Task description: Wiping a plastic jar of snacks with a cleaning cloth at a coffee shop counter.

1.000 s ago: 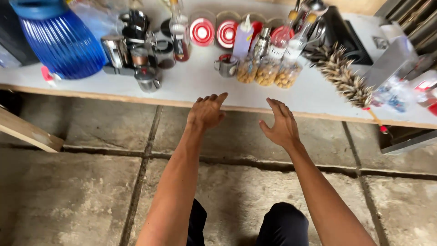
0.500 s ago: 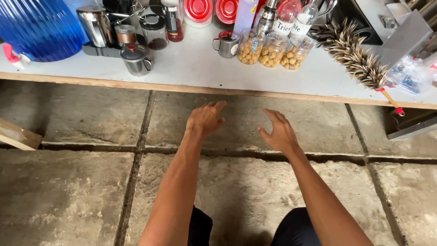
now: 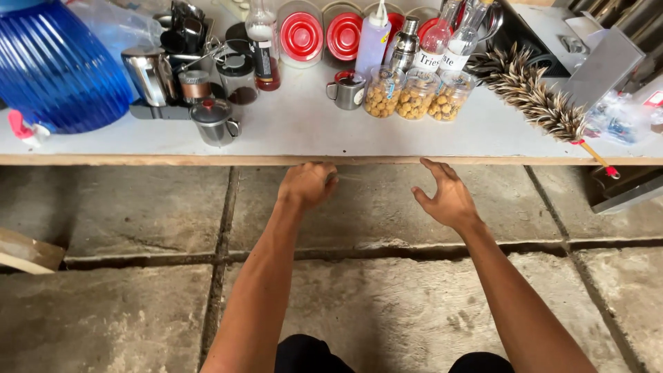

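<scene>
In the head view, a long white tabletop (image 3: 290,131) is being seen across the upper half of the frame, its wooden front edge (image 3: 173,159) running left to right as the long axis. The left hand (image 3: 306,185) is being held at that edge just left of centre, fingers curled together under it; whether the wood is actually being gripped cannot be told. The right hand (image 3: 447,197) is being held just below the edge, right of centre, fingers spread apart and pointing toward the upper left, clasping nothing. Bare concrete floor (image 3: 387,304) is being left open below and to both sides of the hands. Along the tabletop, a blue ribbed jug (image 3: 59,69) is being shown at upper left, three nut jars (image 3: 414,97) at upper centre, and a feather duster (image 3: 535,97) lying slantwise at upper right, its handle overhanging the edge.
</scene>
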